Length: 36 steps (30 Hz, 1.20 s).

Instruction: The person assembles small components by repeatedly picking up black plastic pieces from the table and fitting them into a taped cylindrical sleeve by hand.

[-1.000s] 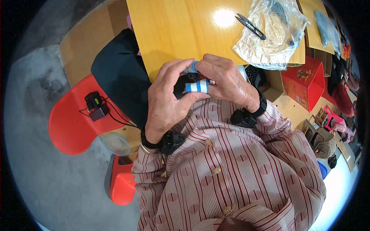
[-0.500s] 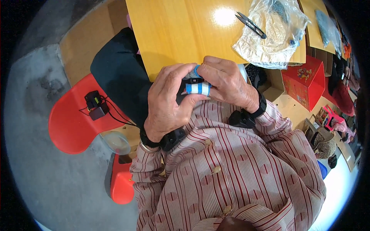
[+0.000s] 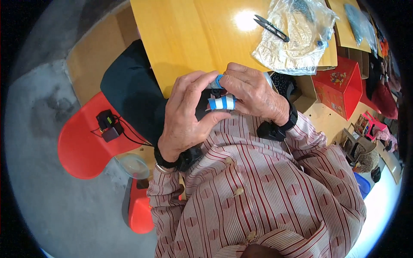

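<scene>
Over yellow table [image 3: 189, 38], both hands' fingers [image 3: 202, 84] pinch blue-white striped piece [image 3: 222, 102], prob. tape.

Red-and-white striped buttoned shirt [image 3: 266, 193], black wristbands [image 3: 275, 129] on both wrists

Table [image 3: 189, 38] ahead, past the hands. Left hand [image 3: 185, 116] and right hand [image 3: 254, 94] together at the near table edge, a small striped roll [image 3: 222, 103] between them. Snips [image 3: 271, 28] on the table, far right; plastic bag [image 3: 297, 38] just right of the snips. Box [image 3: 340, 86] right of the table. Chair [image 3: 81, 146] left, a small device [image 3: 107, 124] on its seat.
</scene>
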Each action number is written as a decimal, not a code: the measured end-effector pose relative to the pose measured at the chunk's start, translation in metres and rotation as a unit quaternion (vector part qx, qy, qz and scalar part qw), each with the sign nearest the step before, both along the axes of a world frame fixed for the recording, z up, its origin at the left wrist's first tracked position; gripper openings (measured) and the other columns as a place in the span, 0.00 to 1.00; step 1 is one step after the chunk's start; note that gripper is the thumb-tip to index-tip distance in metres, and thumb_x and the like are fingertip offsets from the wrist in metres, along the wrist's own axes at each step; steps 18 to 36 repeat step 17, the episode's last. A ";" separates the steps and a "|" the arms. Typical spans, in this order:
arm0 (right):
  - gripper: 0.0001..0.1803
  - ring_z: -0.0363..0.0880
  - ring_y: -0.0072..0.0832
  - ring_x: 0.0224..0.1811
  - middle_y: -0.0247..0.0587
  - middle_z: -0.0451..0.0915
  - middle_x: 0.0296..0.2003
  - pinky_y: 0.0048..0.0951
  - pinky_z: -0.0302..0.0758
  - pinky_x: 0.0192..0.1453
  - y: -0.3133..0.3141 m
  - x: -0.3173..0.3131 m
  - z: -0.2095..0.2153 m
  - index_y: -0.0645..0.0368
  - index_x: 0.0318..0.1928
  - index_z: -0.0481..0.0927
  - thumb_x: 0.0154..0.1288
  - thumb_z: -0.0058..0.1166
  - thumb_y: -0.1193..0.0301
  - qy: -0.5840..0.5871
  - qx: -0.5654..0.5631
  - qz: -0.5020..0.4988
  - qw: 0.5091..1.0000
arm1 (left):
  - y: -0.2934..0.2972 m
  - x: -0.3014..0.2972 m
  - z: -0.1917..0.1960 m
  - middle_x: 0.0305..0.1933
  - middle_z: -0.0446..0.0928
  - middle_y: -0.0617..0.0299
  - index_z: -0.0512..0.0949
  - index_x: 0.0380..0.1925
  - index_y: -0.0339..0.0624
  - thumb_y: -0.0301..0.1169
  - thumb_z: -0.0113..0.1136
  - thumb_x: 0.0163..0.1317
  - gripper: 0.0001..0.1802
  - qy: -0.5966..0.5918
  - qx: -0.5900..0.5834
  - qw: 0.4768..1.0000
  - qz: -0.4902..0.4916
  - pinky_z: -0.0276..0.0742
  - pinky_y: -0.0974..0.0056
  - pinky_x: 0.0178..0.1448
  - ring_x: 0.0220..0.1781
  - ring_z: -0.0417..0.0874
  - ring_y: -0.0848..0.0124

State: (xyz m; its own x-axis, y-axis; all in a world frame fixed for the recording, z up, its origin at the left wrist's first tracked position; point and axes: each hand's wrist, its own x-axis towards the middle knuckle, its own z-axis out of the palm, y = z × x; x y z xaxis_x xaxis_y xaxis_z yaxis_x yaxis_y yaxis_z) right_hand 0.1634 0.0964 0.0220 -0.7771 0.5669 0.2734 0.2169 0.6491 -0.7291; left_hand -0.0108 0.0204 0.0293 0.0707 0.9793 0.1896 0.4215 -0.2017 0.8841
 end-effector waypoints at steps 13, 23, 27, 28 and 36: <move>0.18 0.76 0.19 0.43 0.35 0.79 0.42 0.22 0.74 0.45 0.026 0.199 -0.029 0.64 0.54 0.74 0.65 0.54 0.71 0.123 -0.171 -0.570 0.794 | 0.028 -0.028 -0.012 0.42 0.74 0.53 0.75 0.46 0.39 0.26 0.66 0.49 0.22 0.090 -0.135 0.986 -0.030 0.74 0.62 0.44 0.37 0.76 0.61; 0.27 0.78 0.31 0.46 0.41 0.78 0.47 0.22 0.73 0.52 0.011 0.261 -0.056 0.65 0.60 0.67 0.62 0.56 0.67 0.064 -0.228 -0.598 0.765 | 0.038 -0.029 -0.015 0.42 0.74 0.52 0.74 0.46 0.39 0.26 0.63 0.51 0.20 0.071 -0.149 0.984 -0.062 0.74 0.63 0.44 0.38 0.78 0.61; 0.27 0.78 0.31 0.46 0.41 0.78 0.47 0.22 0.73 0.52 0.011 0.261 -0.056 0.65 0.60 0.67 0.62 0.56 0.67 0.064 -0.228 -0.598 0.765 | 0.038 -0.029 -0.015 0.42 0.74 0.52 0.74 0.46 0.39 0.26 0.63 0.51 0.20 0.071 -0.149 0.984 -0.062 0.74 0.63 0.44 0.38 0.78 0.61; 0.27 0.78 0.31 0.46 0.41 0.78 0.47 0.22 0.73 0.52 0.011 0.261 -0.056 0.65 0.60 0.67 0.62 0.56 0.67 0.064 -0.228 -0.598 0.765 | 0.038 -0.029 -0.015 0.42 0.74 0.52 0.74 0.46 0.39 0.26 0.63 0.51 0.20 0.071 -0.149 0.984 -0.062 0.74 0.63 0.44 0.38 0.78 0.61; 0.27 0.78 0.31 0.46 0.41 0.78 0.47 0.22 0.73 0.52 0.011 0.261 -0.056 0.65 0.60 0.67 0.62 0.56 0.67 0.064 -0.228 -0.598 0.765 | 0.038 -0.029 -0.015 0.42 0.74 0.52 0.74 0.46 0.39 0.26 0.63 0.51 0.20 0.071 -0.149 0.984 -0.062 0.74 0.63 0.44 0.38 0.78 0.61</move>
